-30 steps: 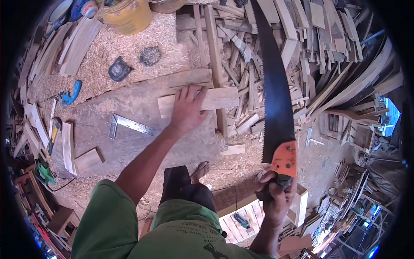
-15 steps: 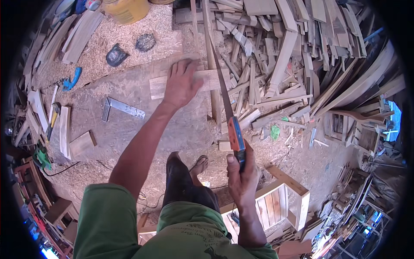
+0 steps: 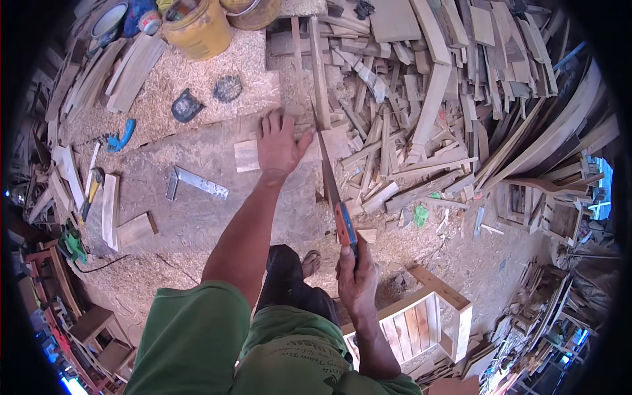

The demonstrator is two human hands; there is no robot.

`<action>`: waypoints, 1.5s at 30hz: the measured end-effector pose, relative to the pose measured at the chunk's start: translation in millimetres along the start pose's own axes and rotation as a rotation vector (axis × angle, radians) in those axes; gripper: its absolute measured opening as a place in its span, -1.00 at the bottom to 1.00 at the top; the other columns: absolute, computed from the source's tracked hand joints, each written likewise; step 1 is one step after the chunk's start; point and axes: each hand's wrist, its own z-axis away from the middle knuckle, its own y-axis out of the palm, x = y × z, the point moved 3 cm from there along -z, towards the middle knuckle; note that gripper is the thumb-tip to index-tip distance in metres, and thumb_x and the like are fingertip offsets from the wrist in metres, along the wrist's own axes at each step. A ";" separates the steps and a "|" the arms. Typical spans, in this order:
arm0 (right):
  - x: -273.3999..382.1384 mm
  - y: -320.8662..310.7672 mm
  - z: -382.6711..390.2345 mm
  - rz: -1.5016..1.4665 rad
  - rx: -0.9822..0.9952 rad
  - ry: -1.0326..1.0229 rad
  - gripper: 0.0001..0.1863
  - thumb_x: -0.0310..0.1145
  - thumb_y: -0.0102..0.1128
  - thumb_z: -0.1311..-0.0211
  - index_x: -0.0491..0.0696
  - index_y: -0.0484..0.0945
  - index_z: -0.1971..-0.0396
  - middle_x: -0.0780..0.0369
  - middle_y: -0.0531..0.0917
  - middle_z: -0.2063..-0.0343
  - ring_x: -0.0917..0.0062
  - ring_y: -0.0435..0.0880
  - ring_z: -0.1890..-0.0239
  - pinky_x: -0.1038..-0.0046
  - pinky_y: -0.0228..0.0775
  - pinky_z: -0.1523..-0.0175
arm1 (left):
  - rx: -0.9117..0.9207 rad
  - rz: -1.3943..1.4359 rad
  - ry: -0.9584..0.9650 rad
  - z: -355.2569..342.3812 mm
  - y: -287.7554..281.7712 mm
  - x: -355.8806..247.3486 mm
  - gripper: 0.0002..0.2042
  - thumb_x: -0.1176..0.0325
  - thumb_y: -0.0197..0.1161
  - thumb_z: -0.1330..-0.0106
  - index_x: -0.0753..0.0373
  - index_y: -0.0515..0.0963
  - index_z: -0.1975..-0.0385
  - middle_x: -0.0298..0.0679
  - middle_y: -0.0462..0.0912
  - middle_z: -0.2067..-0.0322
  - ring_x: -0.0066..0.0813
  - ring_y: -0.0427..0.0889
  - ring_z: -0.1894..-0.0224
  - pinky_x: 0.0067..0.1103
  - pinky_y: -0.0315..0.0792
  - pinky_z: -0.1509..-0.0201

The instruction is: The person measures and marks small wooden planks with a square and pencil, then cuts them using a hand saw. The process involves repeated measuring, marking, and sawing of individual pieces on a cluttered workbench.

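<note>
- The left hand [image 3: 278,146] lies flat on top of a pale board [image 3: 247,157]. Its fingers are a little apart, and its thumb sticks out to the right, close to the handsaw [image 3: 327,168].
- The right hand [image 3: 359,276] has its fingers wrapped tight around the grip of the handsaw. The end of the grip near the blade is orange and blue.
- The blade points up and away from the person and passes over the board, just to the right of the left thumb. We see it almost edge-on, so I cannot tell if the teeth touch the wood.
- The board lies sideways near the right end of a big, flat wooden work top [image 3: 145,204]. Part of the board is left of the left hand, and part is right of the blade.
- A metal square [image 3: 201,183] lies on the work top, to the left of the board.
- Farther left are a hammer [image 3: 91,194] with a yellow handle and a tool with a blue handle [image 3: 122,136].
- A yellow bucket [image 3: 197,29] stands at the far side, by curly wood shavings [image 3: 257,69].
- A big, messy pile of wood bits [image 3: 421,131] lies on the right.
- A wooden frame [image 3: 451,296] is near the right arm.
</note>
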 end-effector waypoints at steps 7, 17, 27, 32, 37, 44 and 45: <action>-19.9 -4.6 15.3 -0.072 -0.072 -0.009 -0.49 -0.07 0.04 -0.82 -0.22 0.57 -0.35 0.33 0.58 0.63 0.68 0.58 0.60 0.47 0.42 0.46 | 0.051 0.029 -0.013 -2.2 -1.0 -4.2 -0.45 -0.15 0.44 -0.44 0.25 0.57 -0.07 0.06 0.52 -0.31 0.21 0.45 -0.39 0.04 0.30 -0.55; 0.6 -8.0 6.3 -0.065 -0.099 -0.018 -0.56 -0.11 0.05 -0.81 -0.18 0.63 -0.25 0.28 0.59 0.64 0.62 0.59 0.59 0.38 0.39 0.46 | 0.030 0.029 0.008 -4.2 -0.3 -6.0 -0.47 -0.09 0.47 -0.41 0.25 0.55 -0.05 0.05 0.52 -0.31 0.21 0.46 -0.38 0.03 0.30 -0.53; -4.5 -23.2 43.9 0.004 -0.098 0.065 -0.61 -0.21 0.10 -0.76 -0.19 0.64 -0.28 -0.01 0.70 0.55 0.38 0.75 0.55 0.19 0.52 0.38 | 0.004 0.011 -0.009 -2.1 0.4 -4.5 -0.47 -0.11 0.46 -0.41 0.27 0.56 -0.03 0.08 0.54 -0.29 0.17 0.44 -0.43 0.08 0.26 -0.57; 0.4 -8.6 14.2 0.084 -0.098 0.049 -0.62 -0.20 0.10 -0.76 -0.18 0.67 -0.22 -0.01 0.67 0.56 0.34 0.75 0.55 0.19 0.51 0.38 | 0.052 -0.004 -0.026 -1.1 3.7 -7.0 -0.42 -0.19 0.39 -0.45 0.28 0.58 -0.08 0.05 0.52 -0.31 0.17 0.43 -0.47 0.10 0.21 -0.63; 19.8 31.5 -91.0 0.071 -0.102 -0.113 -0.64 -0.17 0.06 -0.78 -0.19 0.64 -0.03 -0.23 0.68 0.39 -0.28 0.71 0.31 -0.11 0.42 0.31 | 0.035 -0.014 -0.028 -3.7 5.2 0.7 -0.42 -0.18 0.41 -0.44 0.26 0.58 -0.09 0.06 0.53 -0.33 0.17 0.44 -0.45 0.09 0.22 -0.62; -14.5 -19.7 75.8 0.069 -0.130 0.075 -0.60 -0.20 0.10 -0.73 -0.20 0.66 -0.22 -0.10 0.69 0.46 0.14 0.85 0.41 0.06 0.57 0.29 | 0.042 0.003 -0.059 -1.9 5.0 0.2 -0.42 -0.18 0.38 -0.44 0.26 0.59 -0.12 0.09 0.52 -0.36 0.16 0.41 -0.48 0.08 0.17 -0.65; -11.7 -16.2 67.3 0.080 -0.130 0.066 -0.61 -0.19 0.09 -0.74 -0.19 0.66 -0.20 -0.11 0.69 0.46 0.08 0.84 0.41 0.05 0.56 0.30 | 0.003 -0.003 -0.021 -1.4 4.8 -4.2 -0.43 -0.17 0.38 -0.44 0.26 0.59 -0.08 0.09 0.53 -0.34 0.16 0.44 -0.45 0.06 0.19 -0.64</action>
